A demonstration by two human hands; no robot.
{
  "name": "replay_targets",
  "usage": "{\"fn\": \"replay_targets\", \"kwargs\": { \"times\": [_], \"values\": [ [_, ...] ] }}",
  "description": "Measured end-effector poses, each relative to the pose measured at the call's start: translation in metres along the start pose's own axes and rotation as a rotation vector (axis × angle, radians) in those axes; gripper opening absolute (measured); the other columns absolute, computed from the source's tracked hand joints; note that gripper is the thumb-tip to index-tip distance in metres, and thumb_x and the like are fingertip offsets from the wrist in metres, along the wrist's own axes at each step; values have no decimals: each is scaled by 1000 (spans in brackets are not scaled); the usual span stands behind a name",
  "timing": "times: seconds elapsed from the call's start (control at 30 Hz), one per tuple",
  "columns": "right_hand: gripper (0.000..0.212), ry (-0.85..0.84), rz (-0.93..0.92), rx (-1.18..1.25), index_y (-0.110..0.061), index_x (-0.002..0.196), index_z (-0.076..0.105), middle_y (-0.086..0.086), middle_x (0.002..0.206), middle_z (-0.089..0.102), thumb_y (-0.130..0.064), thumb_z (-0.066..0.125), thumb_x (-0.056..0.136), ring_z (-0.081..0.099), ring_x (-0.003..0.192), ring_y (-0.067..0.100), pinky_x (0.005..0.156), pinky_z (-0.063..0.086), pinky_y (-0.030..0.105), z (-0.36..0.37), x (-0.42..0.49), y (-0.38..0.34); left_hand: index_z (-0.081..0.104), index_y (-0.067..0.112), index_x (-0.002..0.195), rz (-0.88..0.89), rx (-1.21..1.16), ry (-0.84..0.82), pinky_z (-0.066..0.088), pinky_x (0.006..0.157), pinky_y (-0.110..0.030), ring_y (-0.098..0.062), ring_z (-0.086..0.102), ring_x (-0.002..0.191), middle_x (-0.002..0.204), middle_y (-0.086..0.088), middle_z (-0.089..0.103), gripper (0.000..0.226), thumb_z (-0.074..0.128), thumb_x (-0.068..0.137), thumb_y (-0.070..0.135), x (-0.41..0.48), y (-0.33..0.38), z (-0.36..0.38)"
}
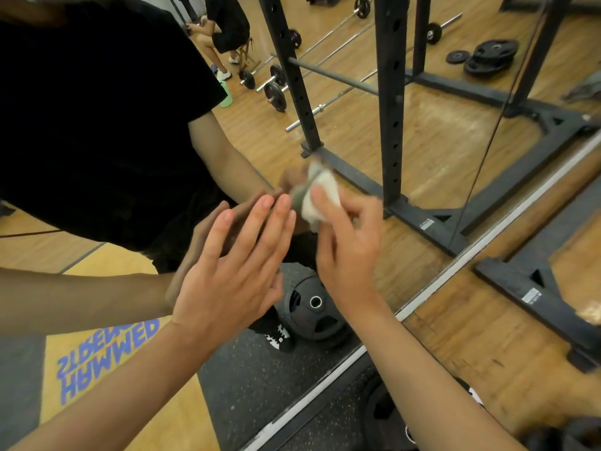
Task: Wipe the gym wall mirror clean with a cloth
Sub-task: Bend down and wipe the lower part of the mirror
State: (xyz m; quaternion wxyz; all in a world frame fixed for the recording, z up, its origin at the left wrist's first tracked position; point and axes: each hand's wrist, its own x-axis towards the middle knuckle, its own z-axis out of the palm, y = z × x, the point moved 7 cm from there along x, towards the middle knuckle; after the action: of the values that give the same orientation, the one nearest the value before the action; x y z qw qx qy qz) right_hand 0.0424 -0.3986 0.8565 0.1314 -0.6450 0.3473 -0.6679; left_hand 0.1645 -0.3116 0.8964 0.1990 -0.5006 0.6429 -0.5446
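Cloth (pixel 320 198), pale and bunched into a wad, is gripped by the curled fingers of the right hand (pixel 348 252) and held against the glass of the wall mirror (pixel 357 131), low on the pane and a little above its white bottom strip (pixel 455 265). The wad is blurred, and its reflection is seen touching it from behind. The left hand (pixel 227 284) is laid flat on the glass just beside the cloth, fingers straight and close together, with nothing held; its reflection is met fingertip to fingertip. Both forearms are bare and are stretched up from the lower edge of the view.

In the mirror a black-shirted torso is reflected on the left. A black power rack (pixel 390 92) on wooden flooring is reflected to the right, with barbells (pixel 276 92) and a stack of weight plates (pixel 491 56) lying beyond it. A seated person is reflected far back at the top. A black weight plate (pixel 380 415) is seen at the foot of the mirror on speckled rubber flooring (pixel 325 431), and its reflection is shown just beyond the strip.
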Motion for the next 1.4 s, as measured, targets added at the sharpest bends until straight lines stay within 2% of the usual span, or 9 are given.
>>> {"fn": "replay_targets", "kwargs": {
  "times": [0.1, 0.2, 0.43, 0.53, 0.7, 0.93, 1.0, 1.17, 1.4],
  "values": [
    [34, 56, 487, 29, -16, 127, 66, 1, 110, 47, 3, 60, 98, 57, 93, 24, 76, 55, 47, -4, -38, 57, 19, -1, 166, 1, 12, 4, 4, 129, -57, -37, 11, 160, 174, -20, 10, 87, 36, 101, 55, 0, -1, 1],
    [30, 319, 1093, 219, -17, 117, 68, -4, 108, 48, 2, 54, 99, 60, 102, 20, 85, 53, 19, 0, -30, 61, 20, -1, 166, 15, 14, -10, 6, 128, -58, -37, 14, 159, 175, -21, 10, 89, 39, 100, 57, 1, 1, 1],
    [36, 126, 196, 173, -8, 125, 71, 5, 104, 47, 8, 64, 94, 54, 86, 20, 76, 50, 24, -4, 42, -35, 20, -3, 165, -14, -45, -1, 2, 130, -57, -36, 12, 160, 175, -19, 10, 93, 47, 98, 55, 2, -2, -2],
    [30, 88, 273, 38, -6, 126, 70, 4, 111, 46, 1, 60, 99, 54, 95, 22, 80, 54, 34, -6, 3, 22, 20, -3, 165, -3, 23, -21, 0, 130, -58, -36, 9, 160, 175, -21, 8, 95, 43, 97, 59, 2, 0, 1],
    [30, 310, 1114, 181, -23, 115, 69, 0, 115, 52, 0, 59, 98, 60, 102, 13, 93, 53, 34, -6, -29, 71, 23, -2, 165, -4, 47, -26, 0, 130, -59, -37, 7, 160, 175, -21, 12, 92, 39, 98, 60, 0, 2, 3],
    [30, 72, -48, 52, -20, 132, 66, -3, 103, 45, -10, 60, 104, 53, 80, 26, 68, 46, 29, 0, 22, -19, 23, -1, 165, -17, 43, -17, -1, 131, -58, -35, 12, 160, 175, -19, 12, 90, 41, 99, 58, 0, 0, 2],
    [26, 66, 48, -22, -12, 126, 68, -4, 105, 45, -5, 62, 102, 54, 81, 25, 64, 50, 37, -1, -11, 29, 22, -2, 165, -11, 37, -24, 0, 131, -58, -35, 11, 160, 175, -19, 12, 93, 43, 98, 60, 0, 0, 2],
    [27, 231, 1050, 69, -8, 120, 71, 0, 108, 50, 3, 59, 98, 62, 98, 24, 91, 55, 46, -10, -64, 114, 23, -2, 165, -21, 15, -18, 1, 130, -56, -34, 11, 159, 175, -19, 11, 92, 42, 98, 58, 0, -1, 2],
    [33, 110, -32, 54, -17, 131, 67, 16, 126, 64, -7, 70, 100, 61, 103, 33, 89, 50, 30, 1, 28, -26, 23, -1, 165, -11, 3, -13, -2, 131, -58, -36, 3, 163, 175, -19, 11, 83, 35, 103, 52, 0, 3, 2]
  ]
}}
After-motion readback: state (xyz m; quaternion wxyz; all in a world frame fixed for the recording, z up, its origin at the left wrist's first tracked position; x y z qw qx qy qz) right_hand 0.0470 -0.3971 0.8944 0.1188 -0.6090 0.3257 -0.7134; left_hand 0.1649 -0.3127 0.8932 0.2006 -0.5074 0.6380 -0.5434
